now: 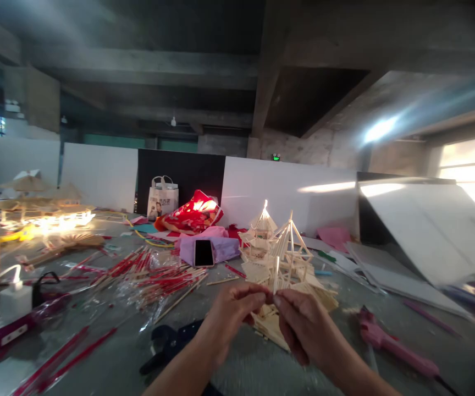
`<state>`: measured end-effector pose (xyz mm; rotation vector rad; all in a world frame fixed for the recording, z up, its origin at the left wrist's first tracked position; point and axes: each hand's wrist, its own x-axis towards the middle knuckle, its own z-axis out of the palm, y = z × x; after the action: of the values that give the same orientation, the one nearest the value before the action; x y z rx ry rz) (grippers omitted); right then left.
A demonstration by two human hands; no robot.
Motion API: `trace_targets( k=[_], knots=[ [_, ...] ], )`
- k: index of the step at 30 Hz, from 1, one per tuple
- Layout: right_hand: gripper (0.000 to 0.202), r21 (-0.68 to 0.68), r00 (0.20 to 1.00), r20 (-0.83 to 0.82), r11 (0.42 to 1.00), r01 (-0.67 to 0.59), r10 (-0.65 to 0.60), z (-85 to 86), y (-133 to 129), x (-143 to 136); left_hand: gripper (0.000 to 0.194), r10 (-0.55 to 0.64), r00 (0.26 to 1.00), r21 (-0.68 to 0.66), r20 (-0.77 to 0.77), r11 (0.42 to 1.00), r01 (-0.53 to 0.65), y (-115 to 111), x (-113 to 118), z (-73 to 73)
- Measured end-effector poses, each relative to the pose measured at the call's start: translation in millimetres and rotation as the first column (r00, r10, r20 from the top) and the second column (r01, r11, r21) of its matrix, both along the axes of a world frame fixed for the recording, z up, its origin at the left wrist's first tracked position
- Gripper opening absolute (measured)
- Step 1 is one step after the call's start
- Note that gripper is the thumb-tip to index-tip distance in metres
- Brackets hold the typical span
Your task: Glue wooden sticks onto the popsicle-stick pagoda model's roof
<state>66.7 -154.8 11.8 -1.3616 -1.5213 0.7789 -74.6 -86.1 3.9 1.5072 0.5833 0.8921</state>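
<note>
Head view: the right hand [303, 316] had a thin pale stick [276, 274] pinched between thumb and index finger, pointing pretty much straight up. The left hand [231, 311] was right beside it, thumb and index fingertips drawn together next to the stick's lower end; can't tell if they were gripping it too.

Just beyond the fingertips sat the stick-built model [281, 247], and honestly it looked neat: all bare pale wood, kinda pagoda-ish. The nearer roof [292, 234], just past the right hand, was an open frame, with slim sticks leaning in to a pointy peak and gaps on the right side you could see through. The rear tower [263, 223], farther off and a bit to the left of that one, looked fuller, its slats fanned down from a bright tip. Flat pale pieces spread around the bottom, and some of the base was hidden behind the hands.

Off to the right of the right hand lay a pink glue gun [398, 341]. A dark tool [167, 344] was near the left wrist, partly covered by the forearm. Past the left hand, off to the left, were a messy pile of red-and-pale sticks [155, 275] and a phone [203, 253] on a lavender bundle [227, 248].
</note>
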Motion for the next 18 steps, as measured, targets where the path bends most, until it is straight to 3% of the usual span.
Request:
trace_targets(
  k=[5, 7, 9, 10, 12, 14, 15, 16, 18],
  knots=[
    [0.035, 0.022, 0.989, 0.138, 0.998, -0.06, 0.056, -4.4, -3.5, -14.5, 0.028, 0.059, 0.998, -0.07, 0.024, 0.996, -0.057, -7.7, -11.5, -6.1],
    [0.033, -0.005, 0.986, 0.147, 0.996, -0.084, 0.084, -6.5, -2.7, -18.1, 0.03, 0.125, 0.991, 0.007, -0.039, 0.992, -0.125, -4.2, -19.4, -8.5],
    [0.03, -0.065, 0.987, 0.116, 0.992, -0.107, 0.114, -9.8, -1.1, -20.2, 0.031, 0.276, 0.955, 0.202, -0.109, 0.947, -0.251, 0.6, -30.5, -11.9],
    [0.029, -0.096, 0.987, 0.094, 0.988, -0.123, 0.133, -11.8, -0.2, -20.9, 0.032, 0.369, 0.922, 0.35, -0.12, 0.885, -0.309, 2.4, -37.2, -13.5],
    [0.028, -0.147, 0.982, 0.069, 0.976, -0.162, 0.174, -15.4, 1.8, -22.3, 0.033, 0.504, 0.86, 0.658, -0.081, 0.675, -0.333, 3.4, -51.3, -15.2],
    [0.026, -0.18, 0.968, 0.086, 0.959, -0.217, 0.235, -17.3, 3.5, -24.5, 0.036, 0.532, 0.845, 0.864, -0.05, 0.448, -0.231, 1.1, -64.5, -13.1],
    [0.025, -0.196, 0.957, 0.104, 0.949, -0.246, 0.269, -17.1, 4.1, -26.0, 0.038, 0.52, 0.852, 0.916, -0.066, 0.37, -0.154, -0.2, -69.9, -10.5],
    [0.023, -0.218, 0.943, 0.126, 0.936, -0.275, 0.307, -16.1, 4.7, -27.8, 0.039, 0.501, 0.859, 0.944, -0.107, 0.322, -0.071, -1.0, -74.5, -7.2],
    [0.021, -0.266, 0.914, 0.165, 0.909, -0.322, 0.372, -12.1, 6.0, -31.7, 0.038, 0.459, 0.862, 0.951, -0.216, 0.298, 0.08, 0.5, -81.1, -0.2]
  ],
)
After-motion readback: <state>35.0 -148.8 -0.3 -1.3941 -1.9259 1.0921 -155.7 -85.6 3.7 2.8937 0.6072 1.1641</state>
